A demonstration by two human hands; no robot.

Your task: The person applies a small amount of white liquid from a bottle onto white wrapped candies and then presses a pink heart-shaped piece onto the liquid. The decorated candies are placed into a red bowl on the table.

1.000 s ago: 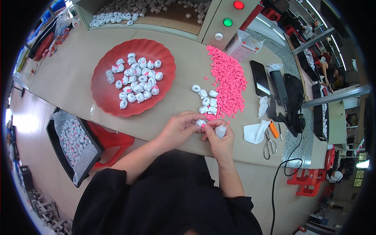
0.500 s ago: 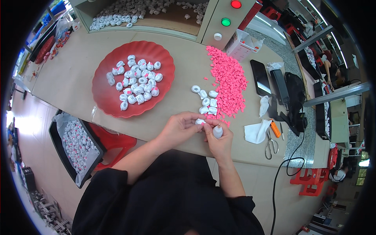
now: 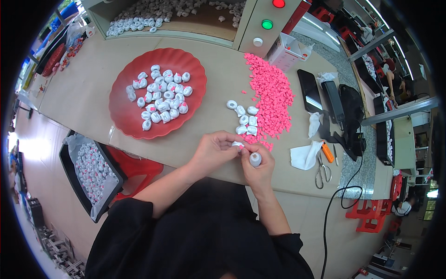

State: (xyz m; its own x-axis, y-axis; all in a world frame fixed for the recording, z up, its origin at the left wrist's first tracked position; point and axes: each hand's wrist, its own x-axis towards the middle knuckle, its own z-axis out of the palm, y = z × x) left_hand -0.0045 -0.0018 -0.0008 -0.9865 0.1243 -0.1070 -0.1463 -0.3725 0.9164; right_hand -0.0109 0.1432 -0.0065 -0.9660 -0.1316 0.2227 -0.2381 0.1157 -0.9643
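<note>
Between the fingertips of my left hand is a small white piece with a pink spot, held above the table's front edge. My right hand is closed around a small white squeeze bottle, and its thumb and finger also meet the piece. Just beyond my hands, several similar white pieces lie on the table. A heap of tiny pink parts spreads beside them. To the left, a red scalloped dish holds many white pieces, some with pink spots.
At the back stands a cabinet with white pieces inside. A phone, a white cloth, scissors and an orange-handled tool lie at the right. Below left, a black tray of pieces rests by a red stool.
The squeeze bottle in my right hand has shifted slightly left and towards me, and its tilt has changed. My left hand keeps the white piece at nearly the same spot.
</note>
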